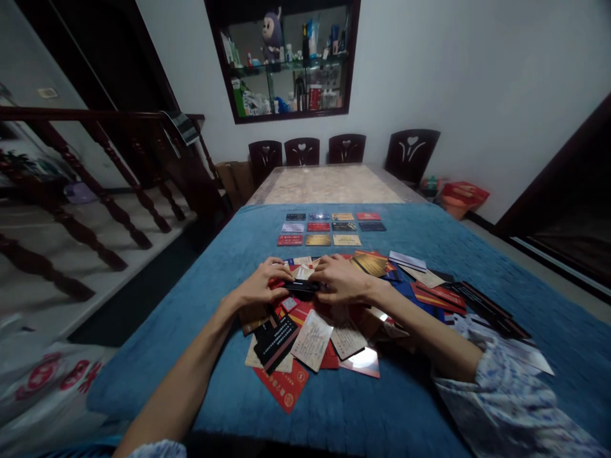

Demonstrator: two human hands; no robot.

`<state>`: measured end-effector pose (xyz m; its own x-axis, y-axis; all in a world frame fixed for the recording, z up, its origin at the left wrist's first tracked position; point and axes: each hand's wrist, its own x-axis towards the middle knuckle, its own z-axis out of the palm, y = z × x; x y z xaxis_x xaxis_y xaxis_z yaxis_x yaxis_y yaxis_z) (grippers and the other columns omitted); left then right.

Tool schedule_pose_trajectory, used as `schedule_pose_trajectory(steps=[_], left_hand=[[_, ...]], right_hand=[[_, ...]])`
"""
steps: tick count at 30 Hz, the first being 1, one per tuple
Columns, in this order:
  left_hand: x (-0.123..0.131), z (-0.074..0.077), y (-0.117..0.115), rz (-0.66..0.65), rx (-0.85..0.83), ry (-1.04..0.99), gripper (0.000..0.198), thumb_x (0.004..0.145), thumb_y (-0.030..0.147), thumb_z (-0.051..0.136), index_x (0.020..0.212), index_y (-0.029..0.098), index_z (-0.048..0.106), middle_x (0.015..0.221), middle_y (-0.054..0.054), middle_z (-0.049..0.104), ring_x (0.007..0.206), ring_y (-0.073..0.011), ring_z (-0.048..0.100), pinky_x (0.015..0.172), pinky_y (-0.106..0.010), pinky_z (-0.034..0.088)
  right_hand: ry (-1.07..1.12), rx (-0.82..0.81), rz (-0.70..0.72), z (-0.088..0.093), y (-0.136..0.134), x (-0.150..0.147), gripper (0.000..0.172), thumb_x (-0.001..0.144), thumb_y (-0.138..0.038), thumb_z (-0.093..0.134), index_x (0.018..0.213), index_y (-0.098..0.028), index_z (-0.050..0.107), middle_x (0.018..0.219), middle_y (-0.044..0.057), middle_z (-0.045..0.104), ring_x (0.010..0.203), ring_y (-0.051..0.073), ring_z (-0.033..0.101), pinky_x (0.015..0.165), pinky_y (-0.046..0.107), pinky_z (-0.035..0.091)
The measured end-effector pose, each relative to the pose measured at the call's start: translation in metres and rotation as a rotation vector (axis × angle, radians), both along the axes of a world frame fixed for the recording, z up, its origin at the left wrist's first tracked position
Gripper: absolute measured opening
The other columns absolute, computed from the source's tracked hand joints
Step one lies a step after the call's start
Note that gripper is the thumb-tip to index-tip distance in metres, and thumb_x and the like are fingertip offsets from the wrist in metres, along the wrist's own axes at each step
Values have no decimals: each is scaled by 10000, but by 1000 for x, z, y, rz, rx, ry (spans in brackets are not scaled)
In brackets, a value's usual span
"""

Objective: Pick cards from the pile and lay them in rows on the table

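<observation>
Both of my hands are over a loose heap of plastic cards in the middle of the blue cloth (200,280). A black card (301,286) is tilted between them. My left hand (261,283) grips its left end between thumb and fingers. At its right end, my right hand (341,280) closes its fingers on the same card. Below lie a cream card with small print (312,340), a black striped card (275,343) and a red card (285,387). Gold cards (370,263) lie right of my right hand. Cards under my palms are partly hidden.
Beyond the heap, several cards lie in neat rows, among them a red card (290,240) and a gold card (318,240). More cards spread right, including long black ones (491,308). Dark chairs (302,152) stand behind the table; white plastic bags (48,381) sit at the lower left.
</observation>
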<state>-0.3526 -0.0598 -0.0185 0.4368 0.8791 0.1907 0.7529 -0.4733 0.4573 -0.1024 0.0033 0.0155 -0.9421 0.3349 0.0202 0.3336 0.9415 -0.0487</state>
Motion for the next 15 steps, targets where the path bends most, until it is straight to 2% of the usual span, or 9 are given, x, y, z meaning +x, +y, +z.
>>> schedule_pose_trajectory(steps=[3,8,15], left_hand=[[-2,-4,2,10,68,-70,188,824,212,662,981,221,766,1050,-58,729,1176,-246,519,1073,-438,428],[0,-12,6,84,175,-172,236,813,117,601,954,202,769,932,-57,729,1066,-219,591,974,-392,505],[3,-20,8,204,196,-272,217,793,105,627,929,190,773,986,-72,688,1018,-200,641,934,-361,536]], right_hand=[[47,-2,-21,-1,4,2,255,858,-283,570,1037,-200,732,1054,113,723,1015,262,574,795,347,324],[113,34,-78,-3,6,0,243,871,-166,539,1011,-198,735,980,93,744,958,225,603,808,338,323],[193,66,-182,-14,12,-4,303,904,-136,490,1060,-199,742,949,88,752,896,204,620,759,310,343]])
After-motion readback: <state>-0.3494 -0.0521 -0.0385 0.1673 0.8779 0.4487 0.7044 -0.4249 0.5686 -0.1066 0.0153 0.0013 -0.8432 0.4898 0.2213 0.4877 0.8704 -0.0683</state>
